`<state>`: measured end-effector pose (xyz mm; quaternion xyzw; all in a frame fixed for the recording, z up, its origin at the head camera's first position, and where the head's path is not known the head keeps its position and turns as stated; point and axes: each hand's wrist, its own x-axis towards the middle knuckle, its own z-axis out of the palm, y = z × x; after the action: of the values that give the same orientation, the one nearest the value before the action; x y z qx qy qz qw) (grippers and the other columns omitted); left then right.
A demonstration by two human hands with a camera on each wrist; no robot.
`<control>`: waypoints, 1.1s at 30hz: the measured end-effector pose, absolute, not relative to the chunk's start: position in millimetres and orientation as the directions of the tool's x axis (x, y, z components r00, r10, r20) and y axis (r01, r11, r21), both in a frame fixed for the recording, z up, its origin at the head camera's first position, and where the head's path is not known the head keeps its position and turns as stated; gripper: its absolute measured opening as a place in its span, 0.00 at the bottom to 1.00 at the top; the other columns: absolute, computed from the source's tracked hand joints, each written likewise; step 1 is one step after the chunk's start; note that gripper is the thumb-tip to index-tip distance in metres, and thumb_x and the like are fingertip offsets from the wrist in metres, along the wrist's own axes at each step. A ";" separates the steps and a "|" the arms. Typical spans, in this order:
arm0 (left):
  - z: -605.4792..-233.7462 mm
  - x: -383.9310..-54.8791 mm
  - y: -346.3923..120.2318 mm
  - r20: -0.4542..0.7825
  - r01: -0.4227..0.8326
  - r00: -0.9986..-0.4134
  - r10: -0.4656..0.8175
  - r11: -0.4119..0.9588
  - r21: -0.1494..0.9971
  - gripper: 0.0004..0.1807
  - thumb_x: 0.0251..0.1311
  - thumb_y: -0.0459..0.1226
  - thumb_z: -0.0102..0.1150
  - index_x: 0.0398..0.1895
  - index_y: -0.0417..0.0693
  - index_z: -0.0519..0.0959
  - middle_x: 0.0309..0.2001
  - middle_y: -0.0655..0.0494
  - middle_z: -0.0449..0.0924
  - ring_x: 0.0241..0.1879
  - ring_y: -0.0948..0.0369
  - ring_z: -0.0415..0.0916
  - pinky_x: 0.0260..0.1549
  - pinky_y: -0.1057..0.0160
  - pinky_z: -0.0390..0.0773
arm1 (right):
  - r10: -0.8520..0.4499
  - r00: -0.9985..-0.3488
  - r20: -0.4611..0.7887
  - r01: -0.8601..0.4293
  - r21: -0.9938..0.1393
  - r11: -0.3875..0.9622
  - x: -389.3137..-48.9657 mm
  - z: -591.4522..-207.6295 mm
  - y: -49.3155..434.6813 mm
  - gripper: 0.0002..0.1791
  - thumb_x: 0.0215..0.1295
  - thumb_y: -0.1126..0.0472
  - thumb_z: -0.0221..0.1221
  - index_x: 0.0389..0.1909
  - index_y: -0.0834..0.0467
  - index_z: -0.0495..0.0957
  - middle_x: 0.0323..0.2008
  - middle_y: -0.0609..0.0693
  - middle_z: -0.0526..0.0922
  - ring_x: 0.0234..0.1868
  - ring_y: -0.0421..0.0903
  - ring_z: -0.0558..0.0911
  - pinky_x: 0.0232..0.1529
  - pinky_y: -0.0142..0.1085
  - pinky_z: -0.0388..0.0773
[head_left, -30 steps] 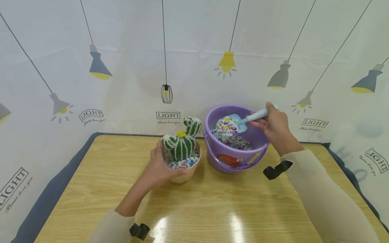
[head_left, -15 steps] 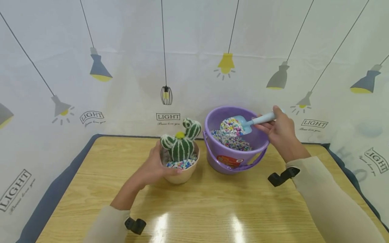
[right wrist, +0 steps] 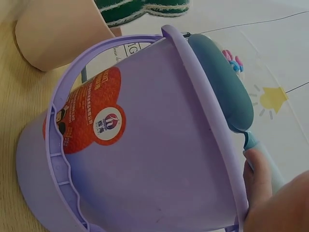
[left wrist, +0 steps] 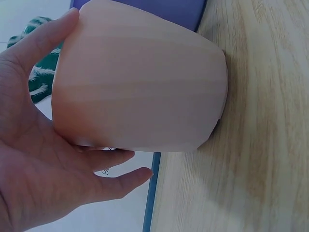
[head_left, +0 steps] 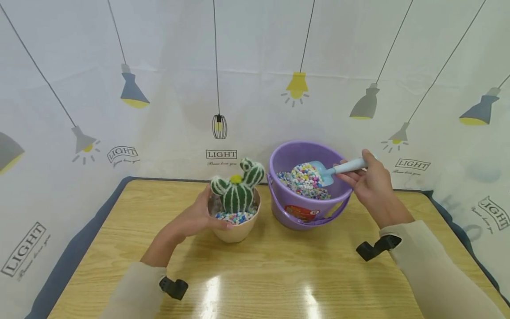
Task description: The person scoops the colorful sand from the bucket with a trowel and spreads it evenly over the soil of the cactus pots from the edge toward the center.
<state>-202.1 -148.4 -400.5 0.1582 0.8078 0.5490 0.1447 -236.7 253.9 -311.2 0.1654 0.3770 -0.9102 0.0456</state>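
My left hand grips the side of a beige plant pot, thumb at the front rim and fingers around the far side. In the pot stands a green knitted cactus with white stripes and a yellow flower, over colourful pebbles. My right hand holds the pale handle of a light blue toy shovel. The shovel's blade, heaped with small coloured pebbles, is over the purple bucket. More pebbles lie inside that bucket. From the right wrist, the blade's underside shows above the rim.
The bucket stands right of the pot, its handle hanging down at the front. Both are near the back of a wooden table. Behind it hangs a white cloth printed with lamps. Each wrist wears a black camera.
My right hand has drawn the loaded shovel to the right and slightly nearer to me. My left hand and the pot have shifted slightly left, widening the gap to the bucket.
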 end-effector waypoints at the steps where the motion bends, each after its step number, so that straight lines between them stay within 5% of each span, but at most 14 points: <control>1: -400.5 -202.0 -148.4 -0.060 0.097 -0.908 0.414 0.348 0.933 0.60 0.42 0.41 0.77 0.74 0.52 0.45 0.71 0.45 0.55 0.73 0.45 0.49 0.71 0.42 0.46 | 0.039 -0.940 -0.338 0.210 -0.668 -0.714 -235.7 -311.4 254.0 0.31 0.74 0.50 0.46 0.73 0.33 0.45 0.76 0.56 0.39 0.70 0.53 0.63 0.64 0.48 0.64; 5: -400.3 -199.4 -146.4 -0.036 0.112 -0.916 0.399 0.342 0.933 0.57 0.43 0.39 0.76 0.73 0.53 0.48 0.70 0.46 0.58 0.72 0.46 0.53 0.71 0.43 0.50 | 0.028 -0.940 -0.341 0.213 -0.648 -0.731 -232.7 -312.0 254.7 0.31 0.74 0.51 0.48 0.72 0.33 0.47 0.76 0.56 0.41 0.52 0.61 0.81 0.62 0.49 0.66; 9: -399.5 -190.0 -139.3 -0.019 0.119 -0.949 0.316 0.412 0.903 0.56 0.44 0.42 0.76 0.73 0.50 0.48 0.69 0.43 0.55 0.69 0.45 0.54 0.69 0.41 0.55 | 0.020 -0.942 -0.336 0.206 -0.623 -0.755 -228.2 -312.7 255.6 0.30 0.74 0.51 0.48 0.71 0.34 0.47 0.75 0.55 0.45 0.37 0.60 0.86 0.61 0.50 0.67; 14: -401.8 -177.5 -126.0 -0.097 0.004 -0.984 0.151 0.558 0.830 0.74 0.41 0.55 0.76 0.77 0.44 0.30 0.74 0.33 0.34 0.69 0.37 0.51 0.66 0.39 0.59 | 0.019 -0.944 -0.329 0.191 -0.595 -0.780 -221.3 -313.3 255.8 0.29 0.73 0.51 0.49 0.69 0.36 0.48 0.69 0.53 0.53 0.41 0.61 0.85 0.62 0.50 0.69; 24: -399.4 -177.9 -126.1 -0.102 -0.008 -0.984 0.149 0.532 0.847 0.73 0.39 0.52 0.78 0.77 0.46 0.32 0.72 0.34 0.38 0.68 0.38 0.53 0.67 0.39 0.59 | 0.009 -0.945 -0.326 0.190 -0.573 -0.797 -211.7 -319.5 253.5 0.28 0.74 0.52 0.49 0.69 0.36 0.48 0.74 0.52 0.46 0.44 0.62 0.84 0.62 0.52 0.66; 33: -397.6 -184.6 -134.5 -0.104 0.022 -0.970 0.220 0.504 0.863 0.67 0.38 0.49 0.79 0.75 0.50 0.41 0.70 0.38 0.45 0.68 0.42 0.50 0.67 0.38 0.56 | 0.021 -0.948 -0.318 0.181 -0.590 -0.787 -205.8 -322.1 253.1 0.28 0.74 0.51 0.49 0.68 0.35 0.48 0.61 0.57 0.60 0.41 0.61 0.85 0.60 0.53 0.68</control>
<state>-184.6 -134.5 -397.6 0.0701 0.8614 0.4929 0.1003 -205.8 253.1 -322.1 0.1559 0.3236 -0.9323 0.0430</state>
